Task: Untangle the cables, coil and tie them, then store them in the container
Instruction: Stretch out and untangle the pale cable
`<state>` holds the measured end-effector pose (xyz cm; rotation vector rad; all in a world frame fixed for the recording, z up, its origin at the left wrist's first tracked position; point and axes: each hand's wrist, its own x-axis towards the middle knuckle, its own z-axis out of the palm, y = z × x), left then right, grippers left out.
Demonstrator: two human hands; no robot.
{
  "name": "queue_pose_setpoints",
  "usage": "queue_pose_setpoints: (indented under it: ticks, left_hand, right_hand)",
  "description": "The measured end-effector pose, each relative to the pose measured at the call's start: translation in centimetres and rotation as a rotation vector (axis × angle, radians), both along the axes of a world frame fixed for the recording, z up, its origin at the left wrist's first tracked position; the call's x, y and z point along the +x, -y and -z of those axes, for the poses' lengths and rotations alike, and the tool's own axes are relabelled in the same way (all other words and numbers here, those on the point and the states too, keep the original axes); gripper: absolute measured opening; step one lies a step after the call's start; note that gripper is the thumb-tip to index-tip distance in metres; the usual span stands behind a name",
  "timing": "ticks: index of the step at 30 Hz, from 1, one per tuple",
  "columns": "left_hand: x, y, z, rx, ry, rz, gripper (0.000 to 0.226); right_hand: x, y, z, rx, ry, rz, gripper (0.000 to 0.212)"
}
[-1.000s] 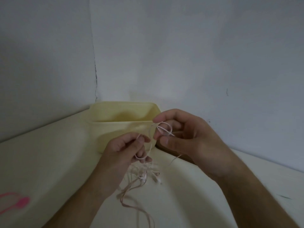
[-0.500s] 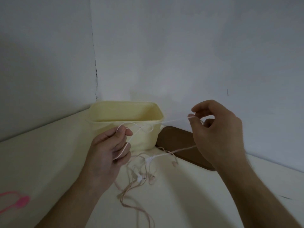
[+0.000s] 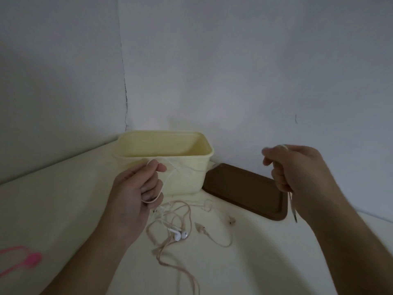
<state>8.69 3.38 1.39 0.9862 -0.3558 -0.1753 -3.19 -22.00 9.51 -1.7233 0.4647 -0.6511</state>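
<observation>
Mid-untangling, the left hand and right hand each pinched the white earphone cable above the table's pink-cable knot, beside the container; separating comes next.

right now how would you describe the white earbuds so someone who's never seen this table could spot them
Start at the pale yellow container by the wall, then come toward the camera across the table to the loose tangle of cables in front of it. The white earbuds lie there as a side-by-side pair, bright white where the pinkish cable looped around them is dull.
</observation>
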Motion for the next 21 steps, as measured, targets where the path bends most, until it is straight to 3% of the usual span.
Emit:
queue_pose_setpoints:
  ticks: [3, 7, 14, 17, 19, 21]
  left_hand:
    - [0.0, 0.3, 0.1, 0.081, 0.012, -0.064, 0.016]
    - [0.5, 0.3, 0.5, 0.223, -0.053, -0.255, 0.024]
    - [1.6, -0.4, 0.8, 0.234, -0.170, -0.434, 0.013]
    - [1.2, -0.3, 0.6, 0.154, -0.102, -0.366, 0.019]
    - [0.7, -0.1, 0.3, 0.090, -0.024, -0.243, 0.021]
    - [0.2, 0.0, 0.1, 0.064, 0.053, -0.124, 0.021]
  right_hand:
    - [0.1, -0.3, -0.4, 0.076, -0.088, -0.138, 0.029]
    - [-0.4, -0.7, -1.2, 0.301, 0.036, -0.307, 0.028]
    - [-0.9, 1.0, -1.0, 0.606, 0.462, 0.133, 0.044]
    - [-1.0, 1.5, -0.7, 0.365, 0.328, 0.285, 0.039]
    - [-0.6, 1.5, -0.2, -0.023, 0.081, 0.275, 0.027]
    - [-0.1, 0.7, 0.4, -0.370, -0.210, 0.132, 0.021]
